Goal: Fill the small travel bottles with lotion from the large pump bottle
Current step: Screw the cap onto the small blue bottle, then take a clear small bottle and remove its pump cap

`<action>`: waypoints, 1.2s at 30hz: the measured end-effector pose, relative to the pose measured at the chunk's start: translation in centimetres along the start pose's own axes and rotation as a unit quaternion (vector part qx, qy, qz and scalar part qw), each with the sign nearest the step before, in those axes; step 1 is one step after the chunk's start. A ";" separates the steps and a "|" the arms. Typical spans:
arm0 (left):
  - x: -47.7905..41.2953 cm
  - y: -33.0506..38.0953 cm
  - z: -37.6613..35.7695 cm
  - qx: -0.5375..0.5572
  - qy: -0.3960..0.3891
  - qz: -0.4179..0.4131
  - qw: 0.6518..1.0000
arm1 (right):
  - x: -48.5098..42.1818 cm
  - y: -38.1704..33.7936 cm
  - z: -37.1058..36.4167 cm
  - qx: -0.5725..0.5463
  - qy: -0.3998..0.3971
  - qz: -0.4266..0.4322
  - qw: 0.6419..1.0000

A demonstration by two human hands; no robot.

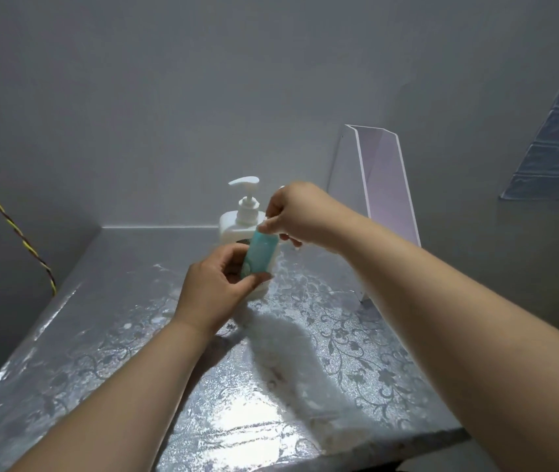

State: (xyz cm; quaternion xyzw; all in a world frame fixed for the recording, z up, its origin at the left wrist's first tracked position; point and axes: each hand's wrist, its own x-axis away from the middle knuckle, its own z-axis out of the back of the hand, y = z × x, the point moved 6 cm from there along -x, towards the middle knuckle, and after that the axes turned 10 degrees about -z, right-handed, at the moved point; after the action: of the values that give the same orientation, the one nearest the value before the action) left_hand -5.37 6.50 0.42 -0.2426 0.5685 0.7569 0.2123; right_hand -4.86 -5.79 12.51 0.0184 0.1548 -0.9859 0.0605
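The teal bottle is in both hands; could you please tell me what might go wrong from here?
The teal bottle is tilted above the table, with the left hand holding only its lower end; it might slip.
The right hand pinches its top close to the pump bottle; a jerk might knock that over.

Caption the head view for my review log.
Left hand holds a small teal bottle, right hand pinches its top, white pump bottle standing behind.

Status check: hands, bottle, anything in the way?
Left hand grips teal bottle. Right hand pinches its top. Pump bottle stands behind; path looks clear.
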 end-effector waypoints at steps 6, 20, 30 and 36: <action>0.1 1.4 -1.0 -0.174 -0.050 -0.060 0.982 | -2.5 5.7 1.0 0.100 0.017 -0.102 0.990; 0.1 0.6 -2.4 -0.175 -0.123 -0.075 0.974 | -6.9 10.0 -1.2 0.356 0.041 -0.153 0.921; -0.3 0.6 -1.4 -0.182 -0.103 -0.093 0.973 | -10.6 8.5 -1.3 0.175 0.115 -0.127 0.969; -0.7 0.8 -0.7 -0.172 -0.090 -0.110 0.975 | -12.4 8.0 -1.9 0.149 0.055 -0.109 0.981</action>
State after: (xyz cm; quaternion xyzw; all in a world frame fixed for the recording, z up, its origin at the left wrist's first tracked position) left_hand -5.21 5.59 1.23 -0.2671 0.3784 0.8341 0.2996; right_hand 8.44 -11.35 8.92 0.0646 0.0102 -0.9961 -0.0593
